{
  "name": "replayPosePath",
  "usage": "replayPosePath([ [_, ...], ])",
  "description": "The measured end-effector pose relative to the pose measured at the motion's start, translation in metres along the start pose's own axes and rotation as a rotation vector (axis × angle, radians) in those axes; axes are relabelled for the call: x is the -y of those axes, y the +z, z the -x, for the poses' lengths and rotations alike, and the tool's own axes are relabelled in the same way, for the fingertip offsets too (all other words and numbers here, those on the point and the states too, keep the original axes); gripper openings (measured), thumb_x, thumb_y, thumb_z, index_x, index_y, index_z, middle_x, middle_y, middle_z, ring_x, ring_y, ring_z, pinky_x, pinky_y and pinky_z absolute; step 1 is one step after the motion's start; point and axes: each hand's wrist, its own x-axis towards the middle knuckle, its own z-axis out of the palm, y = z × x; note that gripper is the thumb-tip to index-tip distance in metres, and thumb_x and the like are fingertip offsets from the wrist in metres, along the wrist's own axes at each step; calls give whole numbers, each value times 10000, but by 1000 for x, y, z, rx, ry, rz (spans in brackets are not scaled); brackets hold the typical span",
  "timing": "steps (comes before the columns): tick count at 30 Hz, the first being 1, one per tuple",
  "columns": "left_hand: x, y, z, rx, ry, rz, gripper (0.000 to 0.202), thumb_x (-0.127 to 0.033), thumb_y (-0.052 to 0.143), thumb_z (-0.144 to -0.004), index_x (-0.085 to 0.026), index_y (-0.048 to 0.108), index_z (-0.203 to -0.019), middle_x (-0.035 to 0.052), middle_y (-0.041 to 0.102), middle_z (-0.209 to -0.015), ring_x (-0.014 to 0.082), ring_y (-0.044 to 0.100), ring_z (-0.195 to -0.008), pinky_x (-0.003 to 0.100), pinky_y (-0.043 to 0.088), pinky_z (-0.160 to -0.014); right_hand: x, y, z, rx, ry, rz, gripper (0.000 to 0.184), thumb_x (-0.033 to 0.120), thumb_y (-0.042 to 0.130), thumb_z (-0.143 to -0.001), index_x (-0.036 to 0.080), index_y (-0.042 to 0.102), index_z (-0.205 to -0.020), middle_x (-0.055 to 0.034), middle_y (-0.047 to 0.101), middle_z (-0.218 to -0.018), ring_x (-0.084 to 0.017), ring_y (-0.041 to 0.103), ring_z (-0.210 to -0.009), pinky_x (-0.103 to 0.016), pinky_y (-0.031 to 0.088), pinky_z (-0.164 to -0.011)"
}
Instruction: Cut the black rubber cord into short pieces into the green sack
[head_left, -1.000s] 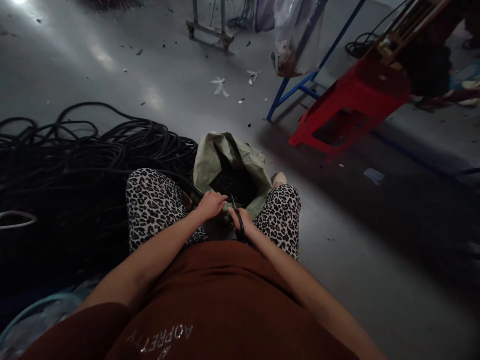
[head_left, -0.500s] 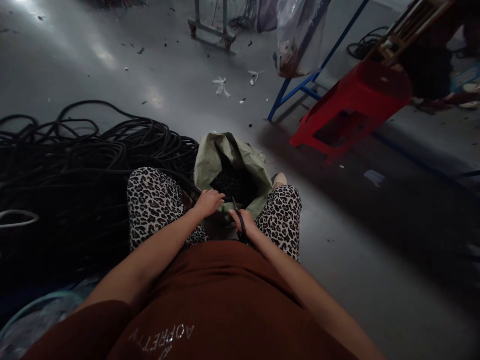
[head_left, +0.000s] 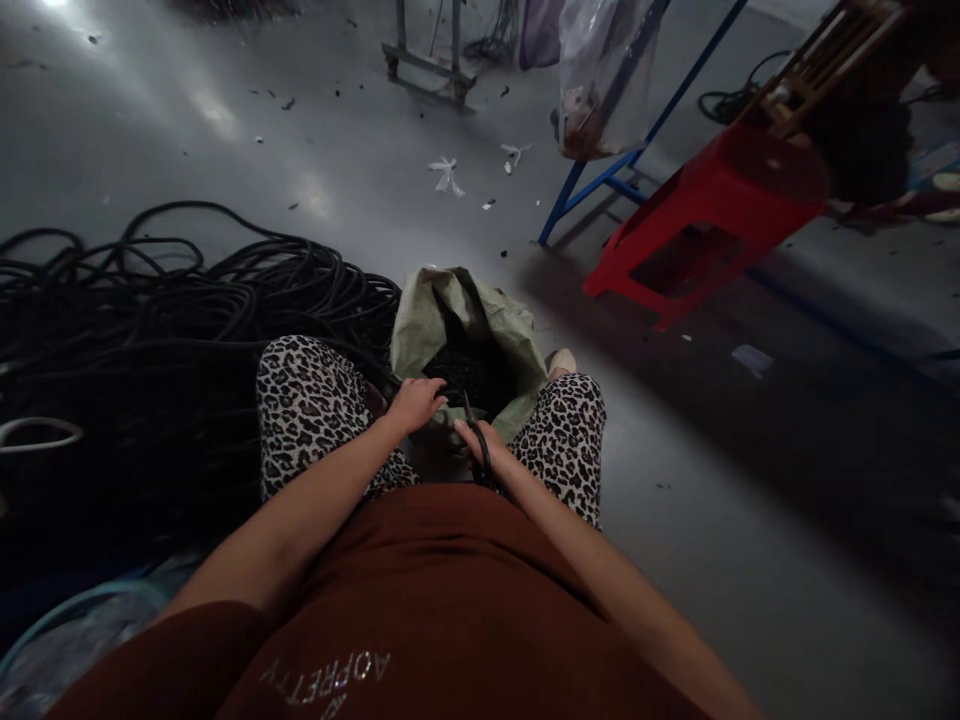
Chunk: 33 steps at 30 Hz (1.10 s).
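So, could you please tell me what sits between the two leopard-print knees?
In the head view, an open green sack of dark pieces stands between them; the left hand and the right hand, holding scissors, meet at its near rim.

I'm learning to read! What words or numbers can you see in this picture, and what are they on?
"AOPRETTY": pale letters on the dark red shirt, upside down from the camera.
One more mark below it is cut off at the picture's edge, unreadable.
No text shows on the green sack or the red stool.
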Motion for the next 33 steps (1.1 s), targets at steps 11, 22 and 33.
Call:
replayPosePath([
  [11,-4,-3,1,57,76,-49,240,-297,568,-907,-178,589,-1114,86,709,-1053,237,634,-1025,355,404,-898,-2,3,-3,18,-86,83,357,444,627,-881,113,657,-1014,-24,611,-630,-164,614,-582,-219,481,-527],
  [22,7,-19,-3,-125,169,-73,290,-253,531,-904,-206,618,-1177,107,670,-1136,251,561,-1100,446,308,-1039,7,2,-4,-82,-79,-175,330,360,517,-969,77,561,-1134,47,527,-544,-90,486,-370,-177,394,-355],
  [33,4,-93,-1,-1,308,-382,306,-311,535,-921,-227,625,-1201,87,657,-925,237,619,-905,354,415,-802,12,-1,1,-62,-186,-386,300,402,563,-912,135,524,-1045,62,528,-544,-92,493,-383,-176,401,-372],
])
